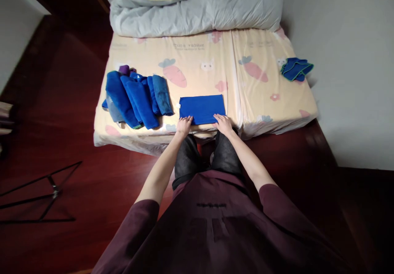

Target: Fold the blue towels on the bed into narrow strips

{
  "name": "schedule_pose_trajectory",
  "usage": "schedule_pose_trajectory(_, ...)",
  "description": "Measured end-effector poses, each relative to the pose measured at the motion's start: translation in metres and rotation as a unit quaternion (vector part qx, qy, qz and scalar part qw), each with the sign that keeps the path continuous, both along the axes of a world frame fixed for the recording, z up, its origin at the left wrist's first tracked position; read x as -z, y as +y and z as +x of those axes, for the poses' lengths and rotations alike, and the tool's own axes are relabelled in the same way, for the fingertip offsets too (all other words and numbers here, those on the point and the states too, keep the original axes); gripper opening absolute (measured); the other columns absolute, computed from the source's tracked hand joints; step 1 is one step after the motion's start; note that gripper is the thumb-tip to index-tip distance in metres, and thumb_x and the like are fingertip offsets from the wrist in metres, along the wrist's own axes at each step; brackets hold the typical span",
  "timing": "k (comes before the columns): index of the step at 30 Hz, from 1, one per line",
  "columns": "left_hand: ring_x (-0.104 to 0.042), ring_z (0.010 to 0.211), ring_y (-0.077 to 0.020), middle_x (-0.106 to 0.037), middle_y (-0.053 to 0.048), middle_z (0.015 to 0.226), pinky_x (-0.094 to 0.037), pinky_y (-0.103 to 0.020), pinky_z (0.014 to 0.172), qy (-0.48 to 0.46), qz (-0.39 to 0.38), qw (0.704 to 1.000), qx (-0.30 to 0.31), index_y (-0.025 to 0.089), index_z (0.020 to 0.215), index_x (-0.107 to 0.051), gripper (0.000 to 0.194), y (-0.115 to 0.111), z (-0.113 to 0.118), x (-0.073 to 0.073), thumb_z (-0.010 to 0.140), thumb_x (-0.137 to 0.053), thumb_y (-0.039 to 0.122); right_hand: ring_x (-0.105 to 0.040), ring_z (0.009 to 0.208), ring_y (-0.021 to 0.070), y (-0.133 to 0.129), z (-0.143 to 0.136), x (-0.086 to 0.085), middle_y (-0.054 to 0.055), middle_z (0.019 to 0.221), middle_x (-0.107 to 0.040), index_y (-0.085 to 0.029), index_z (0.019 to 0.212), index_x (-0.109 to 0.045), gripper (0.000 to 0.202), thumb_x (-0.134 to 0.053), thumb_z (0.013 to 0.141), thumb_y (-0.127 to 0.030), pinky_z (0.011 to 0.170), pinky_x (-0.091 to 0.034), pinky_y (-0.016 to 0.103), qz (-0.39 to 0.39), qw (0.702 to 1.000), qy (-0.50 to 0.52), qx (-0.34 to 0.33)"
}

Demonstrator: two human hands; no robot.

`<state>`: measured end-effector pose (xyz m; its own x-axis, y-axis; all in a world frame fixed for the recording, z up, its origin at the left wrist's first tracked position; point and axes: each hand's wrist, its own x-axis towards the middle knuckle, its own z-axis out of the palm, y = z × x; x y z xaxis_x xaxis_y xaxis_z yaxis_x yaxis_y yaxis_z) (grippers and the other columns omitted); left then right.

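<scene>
1. Blue cloth, folded into a flat rectangle, lay near the front edge of the mattress, straight ahead of the person.
2. The left hand rested on the cloth's near left corner, fingers flat and spread, gripping nothing.
3. The right hand rested likewise on the near right corner, palm down and open.
4. Both forearms reached forward from dark red sleeves, above the person's knees in dark trousers.
5. To the left of the cloth, a row of rolled blue towels lay side by side on the mattress, with a small purple item just behind them.
6. Well apart, near the mattress's right edge, lay a loose heap of blue cloths with green edging.
7. A grey duvet was bunched across the far end of the mattress.
8. A black folding stand lay on the dark red floor at the left.
</scene>
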<state>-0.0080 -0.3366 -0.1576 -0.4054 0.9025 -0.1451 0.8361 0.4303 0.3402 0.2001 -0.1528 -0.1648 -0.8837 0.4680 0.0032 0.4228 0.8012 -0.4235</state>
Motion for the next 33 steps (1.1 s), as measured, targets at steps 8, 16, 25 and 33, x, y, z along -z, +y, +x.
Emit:
schedule_pose_trajectory(8,-0.063,0.124,-0.0383,-0.059,-0.027,0.144,-0.046,-0.053,0.109,0.006,-0.062,0.997,-0.033,0.013,0.153,-0.054,0.055,0.009,0.013,-0.018,0.098,-0.047,0.017,-0.066,0.126,0.0362,-0.006,-0.02,-0.009,0.024,0.138,-0.068,-0.013,0.14,-0.066,0.053,-0.072,0.088,-0.015,0.114,-0.045,0.052,0.044,0.995,-0.076,0.043)
schedule_pose_trajectory(16,-0.069,0.111,-0.036,-0.069,-0.024,0.123,-0.052,-0.049,0.101,0.028,-0.08,0.996,-0.01,0.016,0.146,-0.063,0.053,-0.001,0.008,-0.017,0.094,-0.051,0.015,-0.071,0.112,0.0363,-0.012,-0.008,-0.023,0.022,0.113,-0.076,-0.015,0.134,-0.071,0.038,-0.064,0.097,-0.021,0.107,-0.048,0.049,0.052,0.99,-0.126,0.038)
schedule_pose_trajectory(25,-0.071,0.108,-0.0376,-0.076,-0.016,0.104,-0.053,-0.046,0.102,-0.022,-0.052,0.998,-0.03,0.021,0.12,-0.078,0.043,-0.015,-0.022,-0.015,0.077,-0.068,0.024,-0.071,0.116,0.0337,0.017,0.0,-0.028,0.013,0.124,-0.076,-0.024,0.126,-0.079,0.035,-0.078,0.091,-0.029,0.105,-0.054,0.043,-0.009,0.995,-0.087,0.047)
schedule_pose_trajectory(33,-0.072,0.101,-0.0308,-0.078,-0.01,0.102,-0.055,-0.038,0.095,-0.156,0.084,0.975,-0.134,0.019,0.112,-0.077,0.036,-0.038,-0.035,-0.009,0.078,-0.072,0.03,-0.073,0.113,0.0298,0.04,0.015,-0.016,0.009,0.118,-0.079,-0.022,0.11,-0.081,0.035,-0.088,0.081,-0.041,0.103,-0.057,0.041,-0.154,0.982,0.038,0.098)
